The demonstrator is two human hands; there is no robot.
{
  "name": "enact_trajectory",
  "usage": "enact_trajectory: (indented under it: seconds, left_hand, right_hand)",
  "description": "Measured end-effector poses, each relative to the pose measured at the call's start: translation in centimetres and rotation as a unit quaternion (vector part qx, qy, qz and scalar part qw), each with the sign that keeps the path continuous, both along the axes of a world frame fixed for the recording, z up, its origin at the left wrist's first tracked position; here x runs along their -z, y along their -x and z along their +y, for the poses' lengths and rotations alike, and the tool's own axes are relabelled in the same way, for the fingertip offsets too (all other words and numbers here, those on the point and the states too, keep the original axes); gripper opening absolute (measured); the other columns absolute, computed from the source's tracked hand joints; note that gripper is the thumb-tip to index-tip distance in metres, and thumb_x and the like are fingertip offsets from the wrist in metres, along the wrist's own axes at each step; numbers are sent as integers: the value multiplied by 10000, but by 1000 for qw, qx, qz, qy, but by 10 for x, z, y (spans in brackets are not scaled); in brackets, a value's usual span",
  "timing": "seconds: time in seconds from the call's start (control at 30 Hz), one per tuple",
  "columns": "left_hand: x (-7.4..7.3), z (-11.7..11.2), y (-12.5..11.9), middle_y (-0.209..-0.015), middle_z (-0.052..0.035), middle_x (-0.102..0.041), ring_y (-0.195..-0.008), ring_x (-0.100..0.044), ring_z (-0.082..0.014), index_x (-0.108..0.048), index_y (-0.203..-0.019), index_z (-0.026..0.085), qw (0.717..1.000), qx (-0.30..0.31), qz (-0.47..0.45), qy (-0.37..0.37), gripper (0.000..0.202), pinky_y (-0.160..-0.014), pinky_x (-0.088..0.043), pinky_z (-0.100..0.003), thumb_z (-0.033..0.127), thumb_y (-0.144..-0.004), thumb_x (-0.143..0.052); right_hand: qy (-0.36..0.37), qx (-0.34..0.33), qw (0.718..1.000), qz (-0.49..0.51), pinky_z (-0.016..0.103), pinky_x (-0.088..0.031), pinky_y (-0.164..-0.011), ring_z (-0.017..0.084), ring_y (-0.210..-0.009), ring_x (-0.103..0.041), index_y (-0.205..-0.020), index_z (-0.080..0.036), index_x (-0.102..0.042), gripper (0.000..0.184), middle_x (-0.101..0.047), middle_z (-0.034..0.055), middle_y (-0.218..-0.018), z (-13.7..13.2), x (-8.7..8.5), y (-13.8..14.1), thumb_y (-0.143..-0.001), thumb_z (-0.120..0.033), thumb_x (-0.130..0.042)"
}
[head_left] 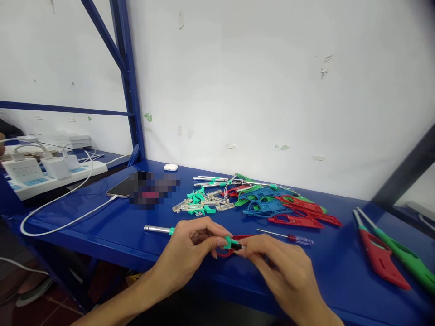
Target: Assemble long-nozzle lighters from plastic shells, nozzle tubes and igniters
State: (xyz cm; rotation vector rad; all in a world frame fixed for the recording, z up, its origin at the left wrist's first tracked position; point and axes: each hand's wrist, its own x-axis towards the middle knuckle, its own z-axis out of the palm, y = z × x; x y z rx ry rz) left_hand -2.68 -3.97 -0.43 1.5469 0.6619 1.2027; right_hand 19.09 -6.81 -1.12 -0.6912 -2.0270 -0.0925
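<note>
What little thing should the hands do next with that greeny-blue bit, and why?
Maybe ease the teal piece and black part gently together, I'd guess: the left hand pinches the teal piece, the right hand has its fingertips at the black part, and the two parts already sit right next to each other.

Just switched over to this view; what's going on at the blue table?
A person's left hand pinches a small green part, while the right hand touches the black piece next to it. A red casing shows behind them. A screwdriver lies beyond the right hand, and loose casings are piled farther back on the table.
</note>
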Motion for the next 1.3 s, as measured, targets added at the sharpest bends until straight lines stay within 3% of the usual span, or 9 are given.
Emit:
enact_trajectory:
  seconds: [0.17,0.27,0.37,0.77,1.07,1.3]
  left_hand:
    - [4,1,0,-928,-56,-784,-757,-723,-146,-805,-893,178,1000,7,15,-22,79,-660,-583,-215,198,-924,-735]
    - [7,3,1,-992,-68,-769,-785,-733,-161,-802,-959,181,997,-27,55,-53,108,-680,-599,-237,213,-946,-700]
    - [9,5,1,-1076,-71,-737,-816,-734,-166,-785,-972,191,991,-58,81,-87,118,-678,-602,-243,200,-947,-670]
    - [13,7,0,-929,-15,-778,-779,-714,-144,-797,-924,230,971,-91,154,-161,133,-647,-564,-204,145,-931,-696]
    - [17,5,2,-869,21,-774,-699,-705,-128,-777,-971,235,954,-118,195,-192,103,-663,-556,-213,159,-944,-714]
    - [12,4,2,-885,16,-809,-747,-756,-159,-781,-970,234,940,-134,217,-227,127,-721,-572,-236,168,-977,-673]
  right_hand:
    - [-6,29,999,-19,207,-528,-806,111,-804,-743,-1081,-240,-662,213,-801,-29,-983,2,2,-2,-998,-46,-632]
    - [4,70,997,-21,246,-501,-715,125,-703,-672,-1077,-251,-671,170,-783,-29,-927,3,3,-1,-1008,-98,-642]
    - [19,76,997,-20,244,-487,-696,138,-746,-664,-1100,-248,-677,184,-750,-11,-898,3,4,-1,-1025,-96,-606]
    - [48,88,991,-87,273,-470,-698,179,-838,-686,-1162,-272,-652,253,-749,6,-960,5,9,-4,-1058,-89,-513]
    - [99,97,987,-79,310,-503,-772,188,-854,-687,-1172,-279,-654,173,-749,-2,-998,1,3,2,-1057,-183,-566]
    - [85,93,987,-95,319,-505,-757,197,-840,-678,-1164,-266,-661,167,-759,2,-983,4,5,0,-1049,-179,-576]
